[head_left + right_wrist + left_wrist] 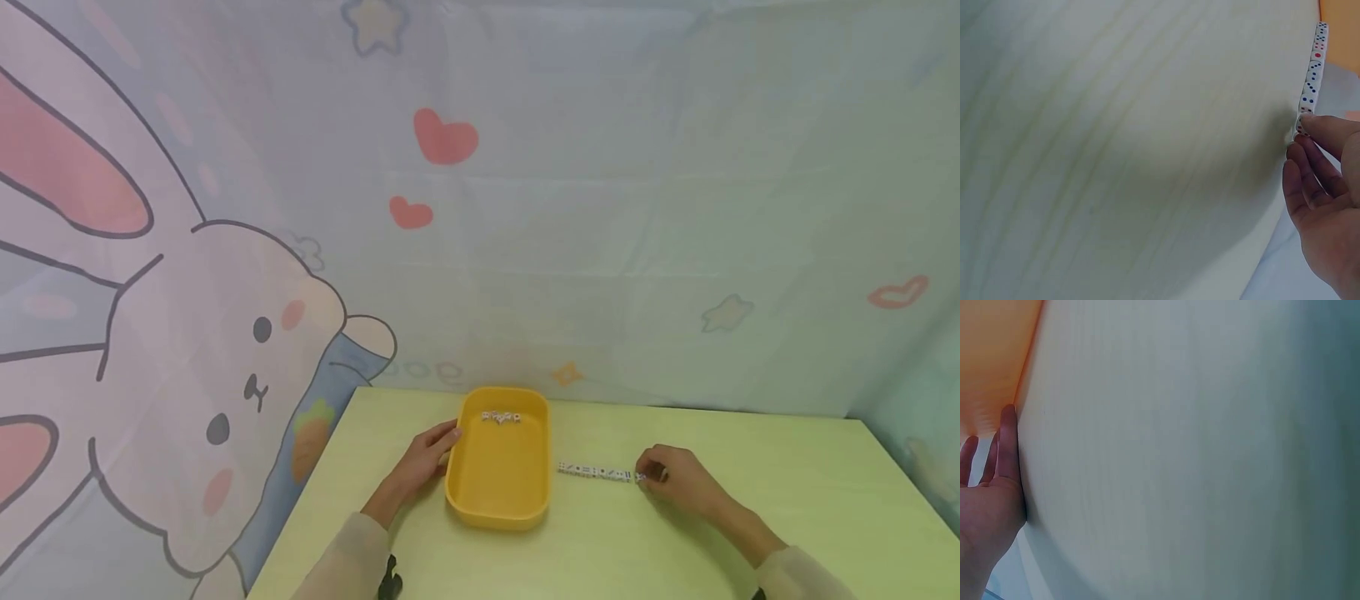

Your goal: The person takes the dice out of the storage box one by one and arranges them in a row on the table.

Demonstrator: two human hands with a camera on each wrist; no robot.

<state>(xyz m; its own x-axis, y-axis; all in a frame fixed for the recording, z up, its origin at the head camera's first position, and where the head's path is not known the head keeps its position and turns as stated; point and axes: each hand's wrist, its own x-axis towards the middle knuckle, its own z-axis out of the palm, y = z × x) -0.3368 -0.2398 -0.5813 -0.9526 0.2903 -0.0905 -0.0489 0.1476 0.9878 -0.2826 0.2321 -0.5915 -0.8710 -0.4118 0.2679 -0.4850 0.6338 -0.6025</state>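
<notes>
A shallow yellow tray stands in front of me, with several small white dice near its far end. My left hand holds the tray's left side, its thumb at the rim and its fingers against the outer wall. To the right of the tray, a straight row of white dice with coloured pips runs along the table. Thumb and fingertips of my right hand pinch a die at the row's right end. Those fingers partly hide it.
The pale yellow-green table meets a hanging cloth printed with a rabbit, hearts and stars at its back edge. Bare tabletop lies to the right of my right hand and in front of the tray.
</notes>
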